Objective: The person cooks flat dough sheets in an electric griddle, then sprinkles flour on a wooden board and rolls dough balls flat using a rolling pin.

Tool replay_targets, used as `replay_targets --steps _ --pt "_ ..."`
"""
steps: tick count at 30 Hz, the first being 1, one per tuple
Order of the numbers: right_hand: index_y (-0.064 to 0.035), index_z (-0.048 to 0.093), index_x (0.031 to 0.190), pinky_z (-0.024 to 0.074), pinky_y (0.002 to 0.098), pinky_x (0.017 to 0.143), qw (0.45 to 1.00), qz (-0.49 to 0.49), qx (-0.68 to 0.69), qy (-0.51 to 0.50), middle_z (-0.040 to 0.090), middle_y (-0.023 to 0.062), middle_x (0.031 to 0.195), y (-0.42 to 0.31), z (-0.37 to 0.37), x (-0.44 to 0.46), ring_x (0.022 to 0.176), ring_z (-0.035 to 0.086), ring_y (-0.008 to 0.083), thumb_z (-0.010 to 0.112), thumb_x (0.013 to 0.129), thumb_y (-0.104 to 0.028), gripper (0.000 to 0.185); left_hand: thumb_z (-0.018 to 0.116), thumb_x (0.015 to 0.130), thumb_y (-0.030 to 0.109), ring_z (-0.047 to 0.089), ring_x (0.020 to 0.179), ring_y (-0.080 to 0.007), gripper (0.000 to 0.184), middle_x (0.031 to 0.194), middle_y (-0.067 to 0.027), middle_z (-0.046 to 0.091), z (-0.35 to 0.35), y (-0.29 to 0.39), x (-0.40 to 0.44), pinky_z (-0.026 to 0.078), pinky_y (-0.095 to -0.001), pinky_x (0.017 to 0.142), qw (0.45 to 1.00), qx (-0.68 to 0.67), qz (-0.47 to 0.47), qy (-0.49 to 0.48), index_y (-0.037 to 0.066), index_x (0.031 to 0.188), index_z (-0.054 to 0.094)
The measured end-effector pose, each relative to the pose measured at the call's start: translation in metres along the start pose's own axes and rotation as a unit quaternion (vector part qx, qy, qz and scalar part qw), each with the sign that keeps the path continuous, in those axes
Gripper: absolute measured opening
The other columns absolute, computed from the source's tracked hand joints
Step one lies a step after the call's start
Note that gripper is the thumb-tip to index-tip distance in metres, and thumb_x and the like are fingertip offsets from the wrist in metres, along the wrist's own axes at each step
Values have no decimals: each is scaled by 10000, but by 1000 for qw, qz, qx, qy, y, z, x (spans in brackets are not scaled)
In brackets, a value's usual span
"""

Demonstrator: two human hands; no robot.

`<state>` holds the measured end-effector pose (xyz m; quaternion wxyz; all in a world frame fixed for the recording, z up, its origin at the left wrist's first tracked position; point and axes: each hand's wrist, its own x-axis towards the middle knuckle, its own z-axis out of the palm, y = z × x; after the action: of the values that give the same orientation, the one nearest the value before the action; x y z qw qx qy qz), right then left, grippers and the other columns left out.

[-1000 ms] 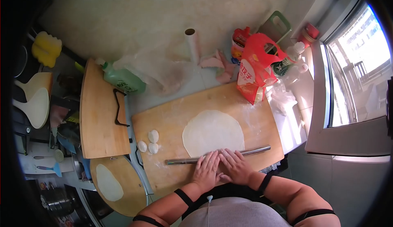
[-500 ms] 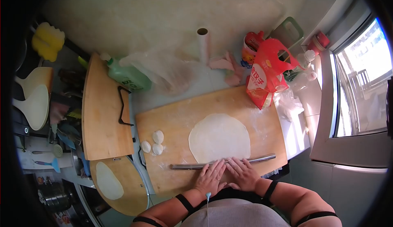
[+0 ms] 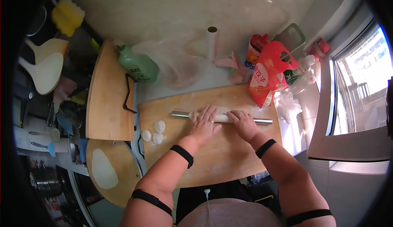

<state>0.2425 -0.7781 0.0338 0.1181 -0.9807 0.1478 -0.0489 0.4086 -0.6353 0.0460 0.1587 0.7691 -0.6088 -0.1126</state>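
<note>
A metal rolling pin (image 3: 262, 121) lies across the wooden board (image 3: 192, 153), with a sheet of dough (image 3: 221, 114) wrapped around its middle. My left hand (image 3: 203, 122) rests on the left part of the dough-wrapped pin, fingers stretched out and thumb pointing right. On the right part lies my right hand (image 3: 244, 124), its fingers extended over the dough and slightly bent. Both hands press from above rather than wrapping round the pin. Three small dough balls (image 3: 158, 138) sit at the board's left side.
A second dough sheet (image 3: 103, 169) lies on a lower round board at left. A folding wooden panel (image 3: 110, 116) stands beside the main board. Behind are a green AXE bottle (image 3: 139, 65), a cardboard tube (image 3: 211, 42) and a red bag (image 3: 266, 77). An open window (image 3: 360, 75) is at right.
Both hands and the rolling pin have moved forward, away from my body. The dough sheet, flat before, is now rolled around the pin. The camera view has shifted slightly.
</note>
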Motion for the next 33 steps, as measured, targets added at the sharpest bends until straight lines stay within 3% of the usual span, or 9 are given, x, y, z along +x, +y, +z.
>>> replay_targets --steps 3,6,7,14,17,21,25,32,33 --pt "-71 494 1313 435 422 898 993 110 -7 37 549 83 1197 -14 3 -23 1099 526 262 557 778 -34 540 522 948 323 352 1369 -273 592 1464 -147 390 2 5 -26 208 -547 1122 973 -210 -54 78 36 1432 338" --pt "-55 490 1314 436 420 891 981 188 -39 8 548 91 1193 -38 -2 -51 1091 521 271 552 772 -43 545 346 1000 478 397 1343 -264 658 1466 -169 389 15 18 -77 271 -490 1110 702 -667 -251 -6 15 1459 262" --pt "-42 480 1323 430 425 887 986 164 6 14 546 93 1212 -48 -6 -57 1115 508 275 554 773 -62 556 295 996 537 388 1348 -265 707 1474 -167 377 1 26 -92 273 -484 1112 584 -743 -320 -74 18 1471 233" --pt "-56 481 1334 419 448 1001 968 -128 211 -31 463 195 1361 -125 -16 -91 1208 491 370 688 769 -148 609 215 971 613 461 1248 -275 765 1420 -131 433 25 39 -146 351 -441 1052 396 -834 -384 -11 46 1484 214" --pt "-8 370 1380 513 475 794 941 90 293 -142 513 254 1276 -149 -22 -91 1020 596 421 654 815 -247 676 180 956 642 508 1149 -262 769 1294 -129 515 25 45 -147 377 -436 1026 397 -844 -359 6 40 1403 350" --pt "46 229 1417 483 469 879 886 150 355 -259 545 304 1194 -167 -7 -85 1047 569 462 670 826 -296 813 185 940 673 569 999 -284 748 1052 -131 592 40 39 -148 439 -439 947 362 -849 -383 41 34 1143 516" --pt "60 219 1420 481 464 895 910 105 383 -118 502 309 1256 -189 15 -91 1091 545 463 671 801 -234 821 215 945 649 591 835 -262 640 799 -75 596 47 34 -153 434 -453 945 359 -861 -355 59 97 855 526" --pt "81 212 1415 469 467 932 926 42 376 -5 425 300 1327 -203 -3 -88 1168 470 475 655 737 -128 836 408 962 483 590 903 -253 416 898 -79 590 133 -10 -174 412 -468 1000 294 -940 -172 24 88 990 534" --pt "86 215 1410 467 468 934 919 42 391 -2 429 302 1319 -204 -5 -87 1157 475 478 657 733 -113 833 443 967 427 586 955 -243 379 995 -91 574 127 -6 -172 418 -462 1003 371 -895 -248 19 77 1101 502"
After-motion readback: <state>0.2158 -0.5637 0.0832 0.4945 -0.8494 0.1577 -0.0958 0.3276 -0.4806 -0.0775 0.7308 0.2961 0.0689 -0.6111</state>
